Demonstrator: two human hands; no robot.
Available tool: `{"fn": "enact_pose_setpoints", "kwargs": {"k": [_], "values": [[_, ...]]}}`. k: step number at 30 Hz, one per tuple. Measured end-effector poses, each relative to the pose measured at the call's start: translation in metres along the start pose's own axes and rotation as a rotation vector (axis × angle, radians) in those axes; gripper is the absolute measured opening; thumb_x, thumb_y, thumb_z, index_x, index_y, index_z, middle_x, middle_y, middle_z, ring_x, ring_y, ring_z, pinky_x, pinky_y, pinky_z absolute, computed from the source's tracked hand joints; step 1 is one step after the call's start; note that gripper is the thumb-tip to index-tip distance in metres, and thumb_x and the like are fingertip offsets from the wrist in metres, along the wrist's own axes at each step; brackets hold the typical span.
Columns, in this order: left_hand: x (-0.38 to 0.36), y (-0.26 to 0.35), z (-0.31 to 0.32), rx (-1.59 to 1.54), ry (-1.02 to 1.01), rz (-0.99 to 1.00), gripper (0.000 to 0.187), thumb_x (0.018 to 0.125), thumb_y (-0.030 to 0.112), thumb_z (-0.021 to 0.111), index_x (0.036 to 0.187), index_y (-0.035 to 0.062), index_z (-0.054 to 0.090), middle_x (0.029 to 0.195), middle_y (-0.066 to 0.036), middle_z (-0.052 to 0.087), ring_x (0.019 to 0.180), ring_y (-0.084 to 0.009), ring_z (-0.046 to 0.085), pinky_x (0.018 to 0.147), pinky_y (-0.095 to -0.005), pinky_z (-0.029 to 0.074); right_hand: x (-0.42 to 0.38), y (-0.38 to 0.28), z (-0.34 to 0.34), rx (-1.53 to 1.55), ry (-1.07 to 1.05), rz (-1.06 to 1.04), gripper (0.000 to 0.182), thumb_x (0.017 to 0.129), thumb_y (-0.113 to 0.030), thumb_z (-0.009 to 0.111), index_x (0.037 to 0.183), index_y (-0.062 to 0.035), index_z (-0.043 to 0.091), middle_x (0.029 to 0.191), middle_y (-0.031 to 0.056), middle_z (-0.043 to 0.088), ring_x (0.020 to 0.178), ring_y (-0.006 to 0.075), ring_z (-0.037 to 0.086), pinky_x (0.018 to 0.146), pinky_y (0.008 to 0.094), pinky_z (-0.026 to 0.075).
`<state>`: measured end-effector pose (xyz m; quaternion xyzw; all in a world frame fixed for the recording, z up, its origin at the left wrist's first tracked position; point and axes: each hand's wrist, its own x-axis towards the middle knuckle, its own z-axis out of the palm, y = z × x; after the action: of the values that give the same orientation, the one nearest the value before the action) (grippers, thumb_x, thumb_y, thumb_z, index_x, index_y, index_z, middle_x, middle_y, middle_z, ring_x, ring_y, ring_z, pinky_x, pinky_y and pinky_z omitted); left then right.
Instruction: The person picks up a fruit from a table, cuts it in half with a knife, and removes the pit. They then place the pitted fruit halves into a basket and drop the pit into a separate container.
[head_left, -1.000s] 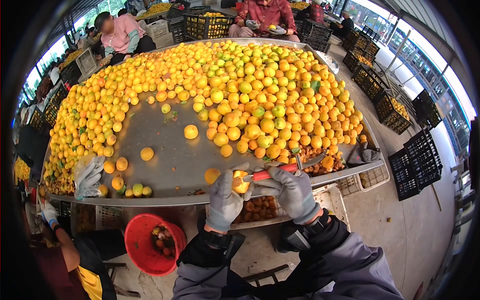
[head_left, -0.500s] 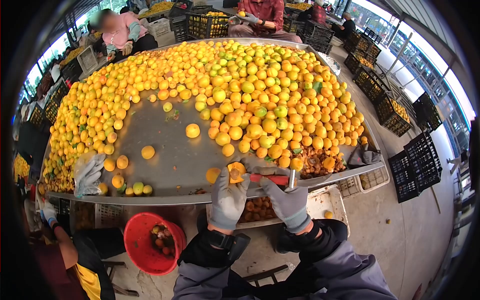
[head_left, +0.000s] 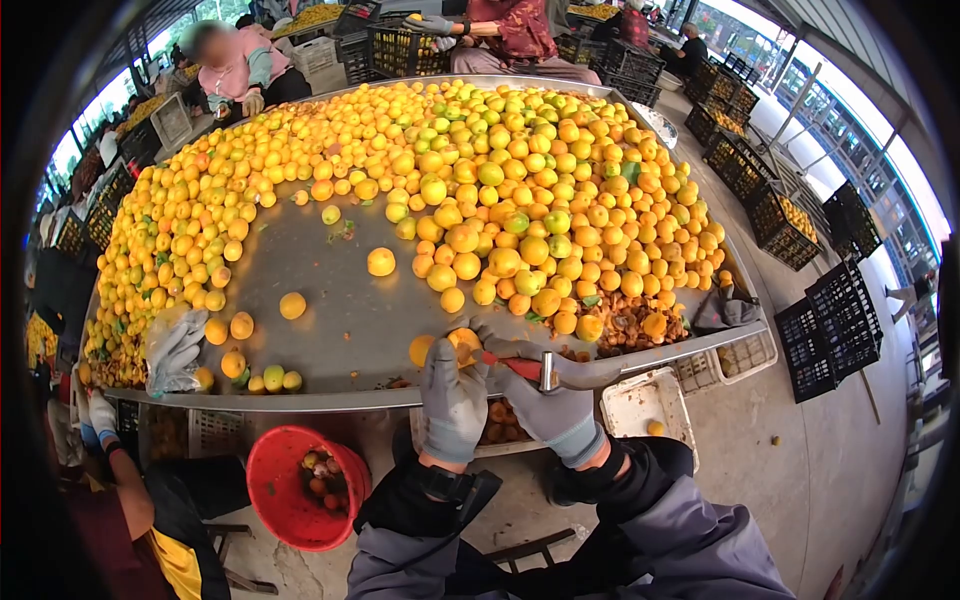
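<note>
My left hand (head_left: 452,405), in a grey-white work glove, is closed around an orange apricot (head_left: 464,343) at the near edge of the metal table (head_left: 330,295). My gloved right hand (head_left: 556,412) grips a red-handled tool (head_left: 524,368) with a shiny metal crosspiece at its outer end. Its inner end meets the apricot; the fingers hide the working tip. Another apricot (head_left: 421,350) lies just left of the held one. A large heap of yellow and greenish apricots (head_left: 560,200) covers the back and sides of the table.
Brown scraps (head_left: 635,318) lie by the right rim, with a dark cloth (head_left: 725,310) nearby. Below are a red bucket (head_left: 290,470) of fruit pieces and a white crate (head_left: 650,400). A co-worker's gloved hand (head_left: 102,415) shows at left. Black crates (head_left: 830,330) stand at right.
My right hand has moved left and slightly down, bringing the tool closer to my left hand. The apricot has turned in my left fingers. Across the table, a person's arm has swung left.
</note>
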<state>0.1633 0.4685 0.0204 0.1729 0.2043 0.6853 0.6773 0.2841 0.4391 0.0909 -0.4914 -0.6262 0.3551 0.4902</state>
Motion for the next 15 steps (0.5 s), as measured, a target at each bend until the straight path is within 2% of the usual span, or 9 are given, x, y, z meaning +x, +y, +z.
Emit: {"fn": "enact_pose_setpoints", "kwargs": {"k": [1,5,7,8,10,11,13,14,15], "values": [[0.000,0.000,0.001,0.019,-0.011,0.010,0.040,0.101,0.037,0.052,0.126,0.0055,0.054,0.120,-0.007,0.060,0.108,-0.0171,0.058,0.096,-0.0321,0.048,0.001,0.003,0.006,0.122,0.049,0.042,0.019,0.088,-0.012,0.068,0.103,-0.0006,0.067,0.076,0.0013,0.067,0.065,0.0080,0.060,0.057,0.0239,0.047],[0.003,0.000,-0.011,-0.035,-0.009,-0.029,0.041,0.102,0.037,0.051,0.127,0.0054,0.054,0.123,-0.008,0.058,0.109,-0.0167,0.057,0.093,-0.0301,0.048,-0.003,0.008,0.012,0.373,0.161,0.145,0.017,0.088,-0.013,0.070,0.097,0.0019,0.068,0.079,-0.0001,0.067,0.065,0.0043,0.058,0.055,0.0235,0.046],[0.004,0.003,-0.008,-0.064,-0.007,-0.018,0.044,0.101,0.038,0.051,0.130,0.0050,0.052,0.128,-0.009,0.056,0.111,-0.0168,0.056,0.089,-0.0282,0.048,0.000,0.020,0.010,0.440,0.253,0.370,0.018,0.087,-0.014,0.072,0.082,0.0034,0.070,0.071,-0.0030,0.064,0.059,0.0007,0.053,0.051,0.0217,0.042],[0.004,0.005,-0.006,-0.063,-0.009,-0.017,0.044,0.101,0.038,0.051,0.130,0.0050,0.052,0.128,-0.009,0.056,0.111,-0.0168,0.056,0.089,-0.0282,0.048,0.000,0.026,0.010,0.442,0.254,0.368,0.018,0.087,-0.014,0.072,0.082,0.0034,0.070,0.071,-0.0030,0.064,0.059,0.0007,0.053,0.051,0.0217,0.042],[0.003,0.013,0.005,-0.118,-0.048,-0.054,0.048,0.101,0.040,0.051,0.133,0.0035,0.049,0.131,-0.011,0.054,0.112,-0.0173,0.055,0.089,-0.0277,0.047,0.003,0.028,0.012,0.527,0.300,0.437,0.024,0.086,-0.014,0.074,0.070,0.0022,0.070,0.060,-0.0062,0.057,0.055,-0.0011,0.048,0.047,0.0203,0.037],[0.002,0.015,0.007,-0.116,-0.051,-0.052,0.048,0.101,0.040,0.051,0.133,0.0035,0.049,0.131,-0.011,0.054,0.112,-0.0173,0.055,0.089,-0.0277,0.047,0.004,0.027,0.016,0.529,0.301,0.434,0.024,0.086,-0.014,0.074,0.070,0.0022,0.070,0.060,-0.0062,0.057,0.055,-0.0011,0.048,0.047,0.0203,0.037],[0.002,0.018,0.008,-0.114,-0.122,-0.051,0.051,0.101,0.041,0.051,0.134,0.0020,0.047,0.134,-0.013,0.052,0.114,-0.0178,0.054,0.090,-0.0284,0.046,0.011,0.005,0.029,0.674,0.489,0.365,0.025,0.086,-0.017,0.075,0.067,0.0002,0.071,0.053,-0.0083,0.050,0.049,-0.0008,0.043,0.044,0.0205,0.033],[0.001,0.018,0.009,-0.108,-0.133,-0.044,0.051,0.101,0.041,0.051,0.134,0.0020,0.047,0.134,-0.013,0.052,0.114,-0.0178,0.054,0.090,-0.0284,0.046,0.009,0.010,0.024,0.682,0.488,0.353,0.025,0.086,-0.017,0.075,0.067,0.0002,0.071,0.053,-0.0083,0.050,0.049,-0.0008,0.043,0.044,0.0205,0.033],[0.001,0.016,0.009,-0.123,-0.135,-0.048,0.051,0.101,0.040,0.050,0.134,0.0014,0.047,0.134,-0.015,0.052,0.115,-0.0181,0.053,0.092,-0.0298,0.046,0.007,0.021,0.014,0.639,0.381,0.394,0.025,0.086,-0.017,0.075,0.068,0.0002,0.071,0.054,-0.0083,0.051,0.050,-0.0010,0.042,0.044,0.0209,0.032]]}}
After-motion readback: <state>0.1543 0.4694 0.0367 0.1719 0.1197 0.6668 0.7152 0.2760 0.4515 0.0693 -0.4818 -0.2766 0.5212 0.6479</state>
